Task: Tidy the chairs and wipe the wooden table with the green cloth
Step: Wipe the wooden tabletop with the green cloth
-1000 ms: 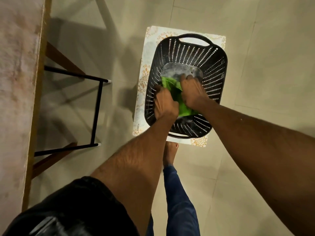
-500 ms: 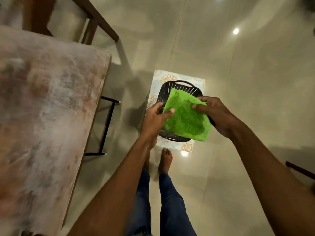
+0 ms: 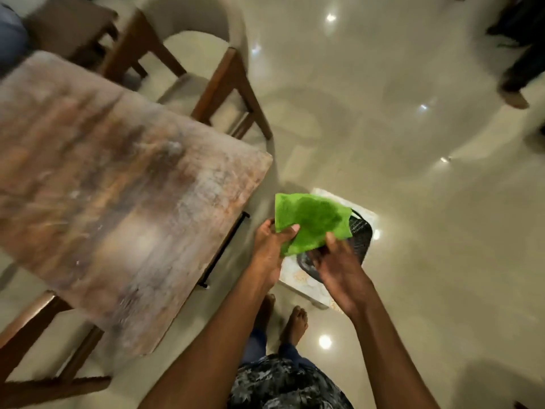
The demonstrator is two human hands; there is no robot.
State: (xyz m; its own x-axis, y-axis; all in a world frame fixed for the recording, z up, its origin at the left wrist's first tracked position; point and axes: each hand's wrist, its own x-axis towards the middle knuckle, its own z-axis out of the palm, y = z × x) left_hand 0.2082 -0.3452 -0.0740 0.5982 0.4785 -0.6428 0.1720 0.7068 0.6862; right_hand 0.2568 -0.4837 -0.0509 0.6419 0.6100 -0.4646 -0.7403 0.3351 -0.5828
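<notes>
Left hand (image 3: 269,242) pinches the green cloth (image 3: 309,221); right hand (image 3: 339,261) grips its near edge. Fold flat, then wipe the wooden table (image 3: 118,187) at left.

Your forearms are bare right up to the bottom edge of the head view, with no sleeve, watch or band showing on either. Your left hand (image 3: 269,246) and right hand (image 3: 339,265) carry no rings that can be made out, though the picture is motion-blurred there. Your top (image 3: 283,385) is a dark fabric with a mottled grey-white print, possibly floral or camouflage. Below it you wear blue trousers (image 3: 256,342), and both your feet (image 3: 295,324) are bare on the floor.
</notes>
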